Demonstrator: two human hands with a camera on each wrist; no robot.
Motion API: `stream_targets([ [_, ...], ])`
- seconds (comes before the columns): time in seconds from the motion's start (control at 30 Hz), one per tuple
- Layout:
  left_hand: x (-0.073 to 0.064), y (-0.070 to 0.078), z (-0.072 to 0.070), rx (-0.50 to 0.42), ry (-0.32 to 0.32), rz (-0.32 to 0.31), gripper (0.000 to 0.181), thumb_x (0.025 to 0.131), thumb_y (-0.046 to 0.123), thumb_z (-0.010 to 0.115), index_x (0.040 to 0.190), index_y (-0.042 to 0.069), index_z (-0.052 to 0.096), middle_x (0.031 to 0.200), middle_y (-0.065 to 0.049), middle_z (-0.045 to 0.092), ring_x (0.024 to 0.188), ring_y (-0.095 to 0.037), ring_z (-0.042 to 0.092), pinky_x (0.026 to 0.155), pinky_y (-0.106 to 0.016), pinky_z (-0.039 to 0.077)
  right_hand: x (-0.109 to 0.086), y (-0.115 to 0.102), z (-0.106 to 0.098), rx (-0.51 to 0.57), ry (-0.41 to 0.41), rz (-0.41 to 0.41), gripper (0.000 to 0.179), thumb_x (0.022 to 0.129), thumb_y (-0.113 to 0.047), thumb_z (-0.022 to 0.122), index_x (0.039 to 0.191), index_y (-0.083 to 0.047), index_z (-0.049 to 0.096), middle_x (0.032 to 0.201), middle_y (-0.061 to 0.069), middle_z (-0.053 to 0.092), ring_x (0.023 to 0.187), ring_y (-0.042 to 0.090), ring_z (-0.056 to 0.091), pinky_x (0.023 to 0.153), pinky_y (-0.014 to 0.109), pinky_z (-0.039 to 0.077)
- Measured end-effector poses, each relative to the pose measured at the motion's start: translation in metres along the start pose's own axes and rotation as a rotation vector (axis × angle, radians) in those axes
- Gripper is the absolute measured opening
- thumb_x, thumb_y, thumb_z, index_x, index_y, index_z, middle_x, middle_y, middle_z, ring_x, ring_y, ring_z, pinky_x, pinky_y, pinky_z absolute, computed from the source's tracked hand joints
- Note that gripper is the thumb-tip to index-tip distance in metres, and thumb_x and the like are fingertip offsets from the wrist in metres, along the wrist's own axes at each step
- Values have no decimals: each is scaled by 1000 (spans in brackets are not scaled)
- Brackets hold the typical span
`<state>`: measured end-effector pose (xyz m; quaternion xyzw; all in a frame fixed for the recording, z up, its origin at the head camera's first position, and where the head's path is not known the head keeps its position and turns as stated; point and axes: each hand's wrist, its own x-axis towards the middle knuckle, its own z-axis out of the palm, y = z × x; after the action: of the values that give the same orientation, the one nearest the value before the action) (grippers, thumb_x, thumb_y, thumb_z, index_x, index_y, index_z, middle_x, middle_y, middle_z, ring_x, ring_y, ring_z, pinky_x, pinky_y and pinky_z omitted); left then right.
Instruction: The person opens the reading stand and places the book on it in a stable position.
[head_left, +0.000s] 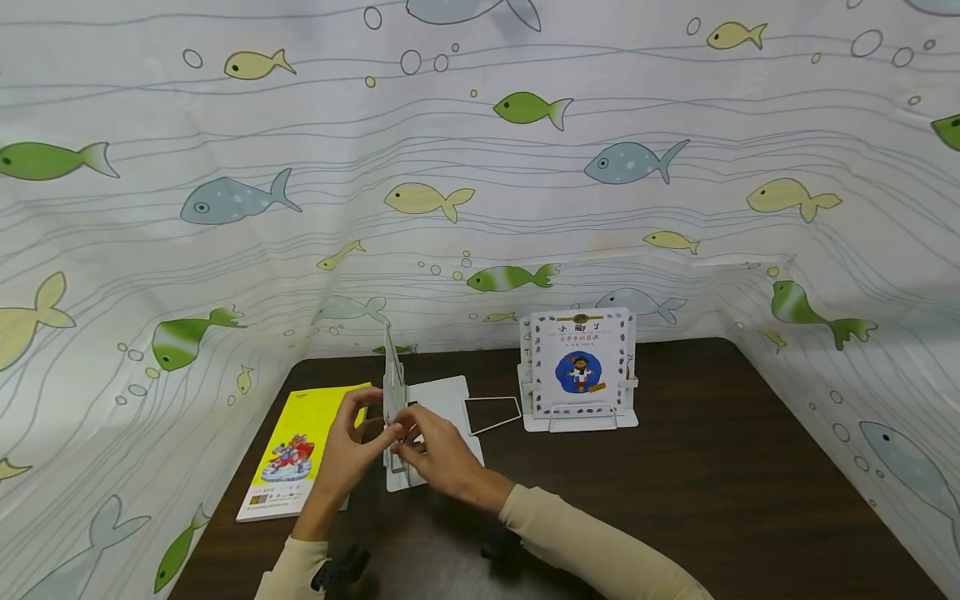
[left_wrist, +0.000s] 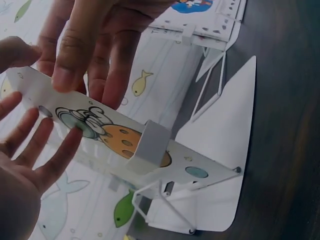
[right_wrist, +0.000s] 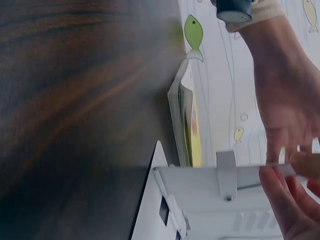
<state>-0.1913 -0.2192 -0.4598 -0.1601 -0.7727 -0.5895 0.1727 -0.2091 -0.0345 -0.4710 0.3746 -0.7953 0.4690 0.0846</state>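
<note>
A white folding book stand (head_left: pixel 394 375) has its panel upright over a flat base plate (head_left: pixel 446 396). My left hand (head_left: pixel 348 450) holds the panel's near edge, its fingertips on the printed face in the left wrist view. On the same edge my right hand (head_left: pixel 442 454) pinches the panel between thumb and fingers. The panel carries an orange and grey cartoon print (left_wrist: pixel 120 137) and a white side clip (left_wrist: pixel 150 147). A wire support loop (head_left: pixel 495 412) sticks out right of the base, and another wire prop (left_wrist: pixel 162 205) shows low on the panel.
Left of the stand lies a yellow-covered book (head_left: pixel 307 437) on the dark wooden table (head_left: pixel 675 483). A second white stand (head_left: pixel 633 408) at the back right bears an upright picture book (head_left: pixel 581 358). A fish-print curtain (head_left: pixel 480 242) surrounds the table's back and sides.
</note>
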Motion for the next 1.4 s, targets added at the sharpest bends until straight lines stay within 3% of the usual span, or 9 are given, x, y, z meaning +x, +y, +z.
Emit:
stream_targets([
  [0.2,3,-1,-2,30,48,12,54,89,-10,77,139,-5,58,137,-17,56,123,0,56,98,-14,54,11,12,-19,7,-32,49,26,106,-16,69,129,-6,61,117,9,71,102,16,73,85,17,58],
  [0.4,10,-4,-12,52,41,-17,49,91,-7,77,138,-3,63,139,-18,59,124,4,57,97,-13,53,40,31,-51,7,76,131,23,107,-15,66,127,-3,63,115,12,71,104,23,72,89,26,61],
  [0.57,11,-9,-21,26,31,-6,45,93,-8,75,136,-6,66,134,-1,64,125,4,59,96,-12,54,67,45,-76,-2,142,194,26,107,-14,65,129,-1,63,116,13,71,106,25,72,93,33,61],
  [0.63,11,-12,-25,10,28,-2,44,93,-8,74,136,-8,66,129,9,65,123,4,61,95,-13,55,76,49,-83,-8,144,208,27,108,-14,64,131,-1,61,118,14,70,108,26,72,96,35,60],
  [0.73,10,-16,-29,-32,18,7,43,93,-11,73,135,-11,65,125,16,66,119,2,65,92,-15,57,85,53,-90,-1,132,220,29,108,-13,63,134,1,59,123,16,68,113,29,71,101,39,58],
  [0.93,9,-22,-37,-113,-16,17,36,94,-13,68,129,-13,67,123,14,72,116,-2,70,90,-18,60,92,56,-95,8,104,257,40,110,-13,60,147,1,54,139,19,64,126,33,67,106,42,57],
  [1.1,8,-25,-41,-133,2,-22,27,95,-11,68,122,-10,71,117,15,76,111,-2,71,90,-18,59,92,60,-95,2,56,273,49,111,-14,58,157,-2,47,154,19,57,137,34,62,111,43,54],
  [1.23,8,-26,-43,-161,40,-74,22,95,-10,68,117,-7,75,109,14,79,99,-5,74,86,-21,61,89,63,-94,-18,24,271,46,111,-13,58,155,-5,51,149,19,61,135,34,64,109,42,55],
  [1.4,12,-28,-45,-172,86,-103,19,97,-8,69,114,-6,77,104,13,80,94,-6,75,81,-23,62,88,65,-95,-39,74,263,33,109,-12,61,141,-7,61,130,17,70,125,33,69,103,43,58],
])
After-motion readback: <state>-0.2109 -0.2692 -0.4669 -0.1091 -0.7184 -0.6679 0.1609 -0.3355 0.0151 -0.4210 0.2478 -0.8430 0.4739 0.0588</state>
